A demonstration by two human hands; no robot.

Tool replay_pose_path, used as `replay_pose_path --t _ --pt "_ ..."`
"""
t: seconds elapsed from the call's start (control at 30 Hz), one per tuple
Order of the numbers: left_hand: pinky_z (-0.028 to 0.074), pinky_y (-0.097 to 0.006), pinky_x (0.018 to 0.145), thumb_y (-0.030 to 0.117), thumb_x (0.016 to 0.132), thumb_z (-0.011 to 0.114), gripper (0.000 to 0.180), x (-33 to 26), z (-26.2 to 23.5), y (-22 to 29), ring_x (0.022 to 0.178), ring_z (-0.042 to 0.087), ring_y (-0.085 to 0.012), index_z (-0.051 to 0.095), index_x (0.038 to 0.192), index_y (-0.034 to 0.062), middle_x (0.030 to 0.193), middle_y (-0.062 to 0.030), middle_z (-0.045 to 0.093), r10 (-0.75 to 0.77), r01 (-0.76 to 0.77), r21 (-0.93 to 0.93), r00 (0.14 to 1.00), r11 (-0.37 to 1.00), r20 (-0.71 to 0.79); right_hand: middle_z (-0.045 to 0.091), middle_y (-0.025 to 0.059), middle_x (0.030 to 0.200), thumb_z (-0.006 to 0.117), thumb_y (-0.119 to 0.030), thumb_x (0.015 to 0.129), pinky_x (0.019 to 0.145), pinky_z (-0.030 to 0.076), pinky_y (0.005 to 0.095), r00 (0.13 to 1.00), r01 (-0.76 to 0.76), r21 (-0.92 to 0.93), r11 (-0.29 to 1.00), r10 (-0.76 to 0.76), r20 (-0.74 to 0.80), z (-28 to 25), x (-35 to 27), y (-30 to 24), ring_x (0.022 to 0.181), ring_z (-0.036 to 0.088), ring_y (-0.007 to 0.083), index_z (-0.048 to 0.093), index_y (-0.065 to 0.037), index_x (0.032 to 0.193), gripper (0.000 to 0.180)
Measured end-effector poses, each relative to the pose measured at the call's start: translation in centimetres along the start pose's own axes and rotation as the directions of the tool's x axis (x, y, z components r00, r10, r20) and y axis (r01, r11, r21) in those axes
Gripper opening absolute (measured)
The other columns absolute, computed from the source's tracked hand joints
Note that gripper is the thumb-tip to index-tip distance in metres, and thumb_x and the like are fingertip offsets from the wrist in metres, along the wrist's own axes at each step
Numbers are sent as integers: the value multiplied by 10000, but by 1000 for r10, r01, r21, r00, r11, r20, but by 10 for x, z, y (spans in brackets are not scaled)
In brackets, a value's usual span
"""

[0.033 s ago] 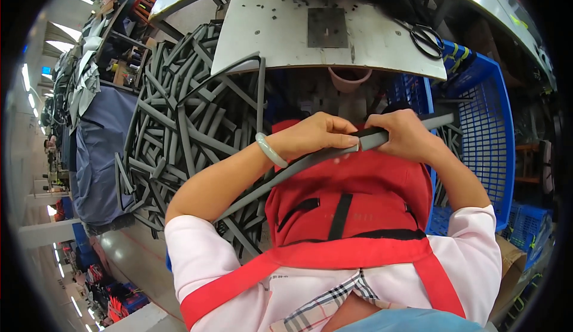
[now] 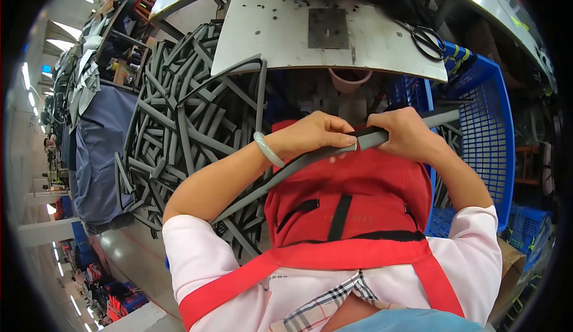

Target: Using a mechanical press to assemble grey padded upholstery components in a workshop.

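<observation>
Above the red apron [image 2: 352, 207], both hands are meeting knuckles-up — the left hand [image 2: 313, 136] and right hand [image 2: 406, 134] are each pinching the grey strip [image 2: 298, 165], which is trailing down-left.

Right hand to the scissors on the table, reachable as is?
Probably not right away. The right hand is gripping the grey strip together with the left hand; the scissors lie uncovered on the table beyond it, so it must let go first.
</observation>
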State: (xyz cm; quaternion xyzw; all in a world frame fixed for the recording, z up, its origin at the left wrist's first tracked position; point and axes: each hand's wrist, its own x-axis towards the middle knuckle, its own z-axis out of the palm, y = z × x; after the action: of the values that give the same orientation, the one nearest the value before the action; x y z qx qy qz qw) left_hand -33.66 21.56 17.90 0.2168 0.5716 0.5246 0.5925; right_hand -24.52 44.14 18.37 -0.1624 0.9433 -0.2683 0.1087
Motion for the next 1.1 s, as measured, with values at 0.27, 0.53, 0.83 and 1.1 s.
replay_pose_path --t 0.27,0.53,0.83,1.1 --pt "513 -339 683 250 860 662 278 13 -39 74 797 680 -312 701 989 7 905 -200 679 794 -11 956 560 293 -237 657 141 814 713 -195 751 686 496 444 908 -64 -316 946 -76 -412 -56 81 26 823 639 340 612 -82 998 290" --pt "468 -235 674 217 867 689 305 43 -105 94 720 575 -80 695 1020 -47 800 -50 690 717 -143 831 597 537 -361 662 96 781 738 -194 731 674 500 417 813 -76 -408 910 -180 -554 -74 132 51 798 646 315 634 -79 1043 348" --pt "472 -306 627 305 839 684 334 64 -131 91 629 594 -169 722 988 9 694 -83 666 710 -166 791 575 589 -407 675 119 790 743 -225 732 688 513 420 819 -98 -455 885 -187 -542 -72 154 68 796 655 319 643 -102 1084 386" --pt "468 -271 611 292 839 691 317 69 -142 100 630 582 -125 728 984 13 723 -72 683 676 -126 787 603 604 -423 689 132 842 731 -259 739 708 526 421 830 -123 -456 882 -160 -534 -84 161 70 812 665 323 654 -119 1136 429"
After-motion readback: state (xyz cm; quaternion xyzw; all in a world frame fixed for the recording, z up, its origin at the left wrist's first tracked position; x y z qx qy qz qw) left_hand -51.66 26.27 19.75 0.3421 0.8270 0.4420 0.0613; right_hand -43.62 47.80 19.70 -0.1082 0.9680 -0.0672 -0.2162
